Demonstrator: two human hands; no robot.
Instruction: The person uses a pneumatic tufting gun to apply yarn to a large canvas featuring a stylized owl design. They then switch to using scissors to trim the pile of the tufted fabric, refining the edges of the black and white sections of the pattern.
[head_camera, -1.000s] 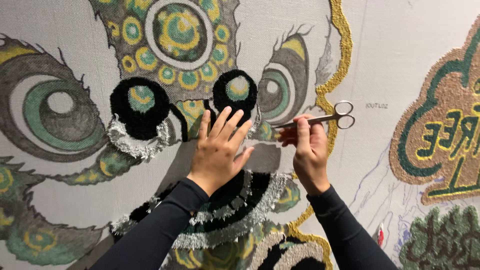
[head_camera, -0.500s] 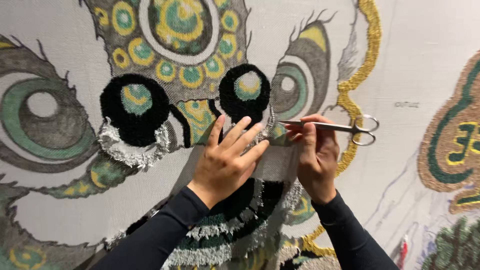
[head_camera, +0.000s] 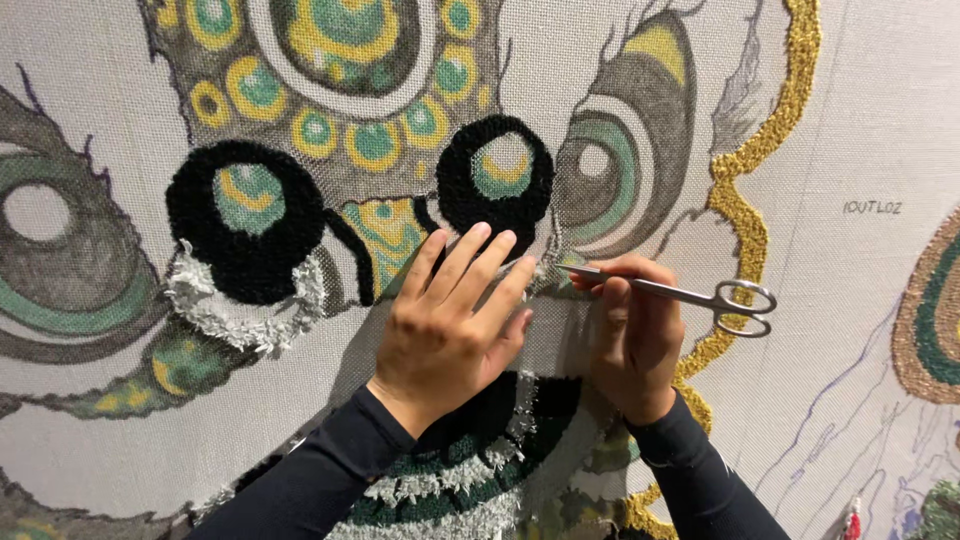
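Observation:
A large tufted rug cloth (head_camera: 120, 420) hangs upright before me, printed with a lion-dance face in green, yellow, black and gold. My left hand (head_camera: 445, 325) lies flat on the cloth with fingers spread, just below a round black tufted patch (head_camera: 495, 180). My right hand (head_camera: 630, 335) pinches slim metal scissors (head_camera: 690, 293) near their blades. The blade tips point left toward the fingertips of my left hand, and the ring handles stick out to the right. Both forearms wear black sleeves.
A second black tufted ring (head_camera: 245, 215) with a grey-white fringe sits to the left. A gold tufted outline (head_camera: 745, 200) curves down the right side. Another tufted design (head_camera: 935, 310) shows at the far right edge.
The view has moved closer to the cloth. My right hand has brought the scissors down and left, from raised with tips up to nearly level, tips at the left fingertips.

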